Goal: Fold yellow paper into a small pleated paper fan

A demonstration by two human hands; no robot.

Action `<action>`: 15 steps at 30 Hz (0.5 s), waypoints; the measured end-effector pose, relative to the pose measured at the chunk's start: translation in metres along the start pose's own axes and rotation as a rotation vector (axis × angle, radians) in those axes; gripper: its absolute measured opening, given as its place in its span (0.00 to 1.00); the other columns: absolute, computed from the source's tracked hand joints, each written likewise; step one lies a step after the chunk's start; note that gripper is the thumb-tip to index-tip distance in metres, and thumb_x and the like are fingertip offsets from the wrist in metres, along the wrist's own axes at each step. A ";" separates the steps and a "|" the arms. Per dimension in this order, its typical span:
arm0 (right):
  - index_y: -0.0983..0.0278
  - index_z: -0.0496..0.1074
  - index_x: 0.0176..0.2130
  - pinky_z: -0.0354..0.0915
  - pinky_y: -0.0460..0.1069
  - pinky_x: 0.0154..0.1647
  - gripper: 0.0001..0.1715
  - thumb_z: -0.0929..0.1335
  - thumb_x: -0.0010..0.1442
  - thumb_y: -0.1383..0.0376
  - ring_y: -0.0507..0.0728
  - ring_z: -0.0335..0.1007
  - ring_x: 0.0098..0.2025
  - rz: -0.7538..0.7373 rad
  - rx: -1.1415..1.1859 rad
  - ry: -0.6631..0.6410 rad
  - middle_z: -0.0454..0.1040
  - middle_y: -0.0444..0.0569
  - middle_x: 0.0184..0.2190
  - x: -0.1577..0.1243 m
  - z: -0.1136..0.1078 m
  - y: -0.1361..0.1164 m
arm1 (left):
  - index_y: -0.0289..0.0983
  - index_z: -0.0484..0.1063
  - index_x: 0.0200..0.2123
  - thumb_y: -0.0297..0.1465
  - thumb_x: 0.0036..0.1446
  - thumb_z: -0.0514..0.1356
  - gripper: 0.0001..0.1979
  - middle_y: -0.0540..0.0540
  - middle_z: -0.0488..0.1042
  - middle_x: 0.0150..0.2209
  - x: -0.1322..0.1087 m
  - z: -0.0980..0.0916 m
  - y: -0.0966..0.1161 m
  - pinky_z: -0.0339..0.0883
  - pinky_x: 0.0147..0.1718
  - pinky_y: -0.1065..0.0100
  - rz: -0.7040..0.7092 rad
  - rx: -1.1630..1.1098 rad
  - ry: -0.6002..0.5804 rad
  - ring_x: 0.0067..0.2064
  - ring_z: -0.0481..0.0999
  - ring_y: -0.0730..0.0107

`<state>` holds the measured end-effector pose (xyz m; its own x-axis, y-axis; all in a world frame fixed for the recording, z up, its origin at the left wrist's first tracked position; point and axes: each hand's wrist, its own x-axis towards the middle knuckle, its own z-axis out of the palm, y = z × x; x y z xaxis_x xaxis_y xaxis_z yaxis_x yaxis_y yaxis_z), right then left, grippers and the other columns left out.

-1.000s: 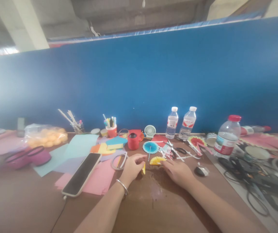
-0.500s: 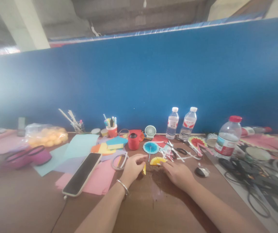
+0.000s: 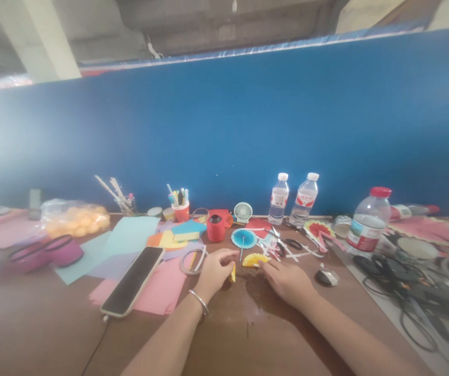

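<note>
Above the brown tabletop, my left hand (image 3: 217, 269) is closed, with its fingers pinched on a small folded yellow paper piece (image 3: 233, 273) that shows below the fingertips. A pleated yellow paper fan (image 3: 254, 259) lies half spread just to the right. Its right edge is gripped at the fingertips of my right hand (image 3: 289, 282); the thumb is mostly hidden. Just beyond both hands lies a round blue paper fan (image 3: 244, 238) on a thin stick. White paper strips (image 3: 272, 248) and black-handled scissors (image 3: 293, 244) are scattered beyond my right hand.
Left of my hands, a phone (image 3: 132, 282) rests on coloured paper sheets (image 3: 162, 292), near a clear tape ring (image 3: 188, 263). A red container (image 3: 215, 230), a pen cup (image 3: 181, 211) and water bottles (image 3: 278, 201) stand toward the blue partition (image 3: 224, 120). A computer mouse (image 3: 327, 277) and cables (image 3: 408, 292) lie right.
</note>
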<state>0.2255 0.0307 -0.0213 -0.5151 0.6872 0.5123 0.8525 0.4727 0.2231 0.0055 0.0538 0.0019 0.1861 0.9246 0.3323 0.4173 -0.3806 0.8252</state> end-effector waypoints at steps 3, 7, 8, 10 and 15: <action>0.60 0.67 0.45 0.48 0.47 0.21 0.16 0.59 0.58 0.67 0.50 0.66 0.23 -0.004 -0.027 -0.007 0.73 0.48 0.33 0.000 -0.001 -0.001 | 0.38 0.73 0.37 0.21 0.44 0.54 0.16 0.49 0.75 0.39 0.000 0.001 -0.001 0.66 0.41 0.70 -0.009 -0.007 -0.001 0.40 0.73 0.70; 0.60 0.67 0.45 0.47 0.46 0.20 0.16 0.59 0.58 0.67 0.50 0.65 0.23 0.011 -0.037 -0.002 0.73 0.48 0.31 -0.001 0.000 -0.004 | 0.38 0.74 0.35 0.22 0.45 0.54 0.15 0.48 0.75 0.38 0.000 0.003 -0.002 0.66 0.41 0.69 -0.027 -0.001 0.011 0.40 0.73 0.69; 0.60 0.67 0.45 0.47 0.46 0.20 0.16 0.59 0.57 0.67 0.50 0.65 0.23 0.013 -0.037 0.003 0.73 0.48 0.31 -0.001 0.000 -0.005 | 0.38 0.74 0.35 0.22 0.45 0.54 0.14 0.48 0.75 0.38 0.000 0.003 -0.003 0.66 0.41 0.69 -0.030 0.002 0.014 0.40 0.73 0.68; 0.60 0.66 0.45 0.47 0.46 0.20 0.17 0.59 0.57 0.68 0.50 0.65 0.23 0.015 -0.043 0.010 0.73 0.48 0.31 -0.002 0.001 -0.006 | 0.38 0.74 0.34 0.23 0.45 0.54 0.14 0.48 0.75 0.37 0.001 0.003 -0.004 0.66 0.41 0.69 -0.031 0.006 0.015 0.40 0.73 0.68; 0.60 0.65 0.47 0.47 0.47 0.21 0.18 0.61 0.55 0.69 0.52 0.65 0.26 0.001 -0.090 -0.003 0.73 0.48 0.31 -0.003 0.000 -0.010 | 0.39 0.74 0.33 0.23 0.46 0.53 0.13 0.49 0.75 0.36 0.001 0.004 -0.007 0.66 0.40 0.70 -0.022 0.003 0.017 0.39 0.73 0.69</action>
<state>0.2190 0.0240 -0.0253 -0.5142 0.6896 0.5099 0.8576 0.4207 0.2959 0.0067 0.0574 -0.0056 0.1616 0.9329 0.3219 0.4234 -0.3601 0.8313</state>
